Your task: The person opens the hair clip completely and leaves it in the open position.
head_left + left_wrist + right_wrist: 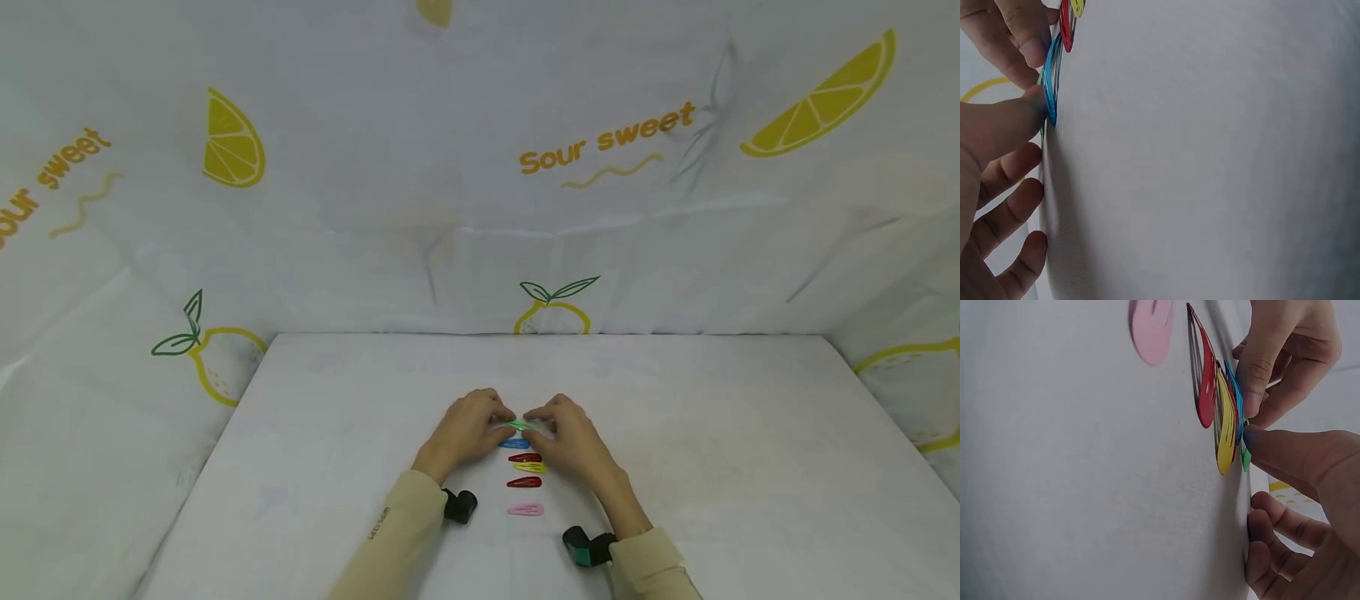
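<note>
A green snap hair clip lies crosswise between my two hands. My left hand pinches its left end with thumb and index finger, the other fingers resting along the white surface. At the opposite end, my right hand pinches it likewise. Just nearer than the green one is a blue hair clip; in the left wrist view the left thumb overlaps it, and contact is hard to tell. The fingers and the blue clip partly hide the green clip in the right wrist view.
Closer to me, a column of clips continues: a dark red clip, a yellow clip close against it, another red clip and a pink clip. White lemon-print cloth hangs behind the white table.
</note>
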Demonstrator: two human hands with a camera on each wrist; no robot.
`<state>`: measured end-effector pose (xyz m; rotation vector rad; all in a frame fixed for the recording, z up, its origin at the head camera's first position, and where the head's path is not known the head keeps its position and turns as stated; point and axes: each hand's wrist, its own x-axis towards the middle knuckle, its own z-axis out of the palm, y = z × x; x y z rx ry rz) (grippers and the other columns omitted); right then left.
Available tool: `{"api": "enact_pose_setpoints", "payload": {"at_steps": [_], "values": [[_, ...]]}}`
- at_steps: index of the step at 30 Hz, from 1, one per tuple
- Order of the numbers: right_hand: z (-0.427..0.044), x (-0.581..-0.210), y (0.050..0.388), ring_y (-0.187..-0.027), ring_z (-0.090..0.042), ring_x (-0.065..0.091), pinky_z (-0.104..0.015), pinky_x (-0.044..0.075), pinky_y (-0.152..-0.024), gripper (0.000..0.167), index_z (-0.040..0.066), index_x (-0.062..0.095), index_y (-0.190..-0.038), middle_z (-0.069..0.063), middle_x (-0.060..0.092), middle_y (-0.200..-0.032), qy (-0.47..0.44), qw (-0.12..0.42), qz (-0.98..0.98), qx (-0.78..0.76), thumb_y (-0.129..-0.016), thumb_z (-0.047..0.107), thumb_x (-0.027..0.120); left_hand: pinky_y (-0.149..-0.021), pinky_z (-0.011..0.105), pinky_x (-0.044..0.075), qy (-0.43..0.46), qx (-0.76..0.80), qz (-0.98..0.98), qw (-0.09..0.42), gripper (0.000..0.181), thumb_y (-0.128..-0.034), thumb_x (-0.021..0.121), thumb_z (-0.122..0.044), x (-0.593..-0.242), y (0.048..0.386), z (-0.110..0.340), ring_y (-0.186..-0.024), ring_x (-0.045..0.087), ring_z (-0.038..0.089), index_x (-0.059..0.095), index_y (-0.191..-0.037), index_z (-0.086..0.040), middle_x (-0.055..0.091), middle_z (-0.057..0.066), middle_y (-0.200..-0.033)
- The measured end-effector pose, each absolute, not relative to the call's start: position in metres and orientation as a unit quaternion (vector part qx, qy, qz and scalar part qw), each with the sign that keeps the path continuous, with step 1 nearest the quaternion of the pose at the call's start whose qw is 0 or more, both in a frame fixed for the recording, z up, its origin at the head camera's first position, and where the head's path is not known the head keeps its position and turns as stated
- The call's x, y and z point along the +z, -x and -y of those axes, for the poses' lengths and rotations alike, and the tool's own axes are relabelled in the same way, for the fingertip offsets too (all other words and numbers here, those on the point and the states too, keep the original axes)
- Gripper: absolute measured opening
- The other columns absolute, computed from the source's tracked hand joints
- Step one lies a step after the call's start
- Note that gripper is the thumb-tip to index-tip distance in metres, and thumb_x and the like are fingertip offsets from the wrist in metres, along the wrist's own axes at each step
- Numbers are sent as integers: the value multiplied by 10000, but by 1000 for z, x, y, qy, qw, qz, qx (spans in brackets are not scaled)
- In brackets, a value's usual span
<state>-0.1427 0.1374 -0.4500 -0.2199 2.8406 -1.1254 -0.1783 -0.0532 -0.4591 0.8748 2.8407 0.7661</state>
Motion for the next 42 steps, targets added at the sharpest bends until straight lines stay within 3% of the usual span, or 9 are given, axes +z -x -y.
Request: {"api": "enact_pose_setpoints", "payload": {"at_steps": [13,22,27,35,42], "values": [[-136,-458,142,-755,-126,472,-238,391,-666,168,74,818,-1048,-26,595,-897,90,6,-935,-343,-886,105,787,-698,196,443,-290,227,-930,7,152,-924,774,-243,-461,177,50,-810,583,84,825,-1035,-154,727,-22,-958],[-134,-458,141,-794,-102,555,-262,459,-703,173,90,816,-1063,-16,654,-905,96,-7,-939,-331,-895,112,781,-763,240,523,-295,232,-927,-24,154,-949,742,-237,-464,172,51,-859,663,114,820,-1029,-132,760,-15,-954],[-135,-454,138,-751,-72,573,-210,474,-662,179,69,807,-1082,-16,716,-858,124,-26,-927,-352,-911,87,759,-812,251,577,-295,288,-910,-40,145,-969,707,-166,-461,165,53,-903,727,117,803,-1045,-88,795,27,-989],[-140,-446,124,-707,-35,602,-186,525,-640,180,24,795,-1083,-14,731,-818,179,-50,-905,-383,-912,41,739,-801,221,580,-293,371,-880,-42,190,-924,758,-155,-452,145,59,-874,731,118,798,-1082,-57,802,45,-986],[-144,-443,105,-728,-74,692,-197,570,-650,182,15,787,-1088,-45,773,-885,209,-57,-869,-444,-918,58,740,-729,201,560,-322,392,-858,-84,190,-897,777,-124,-448,128,62,-802,695,92,805,-1069,-50,791,28,-906]]}}
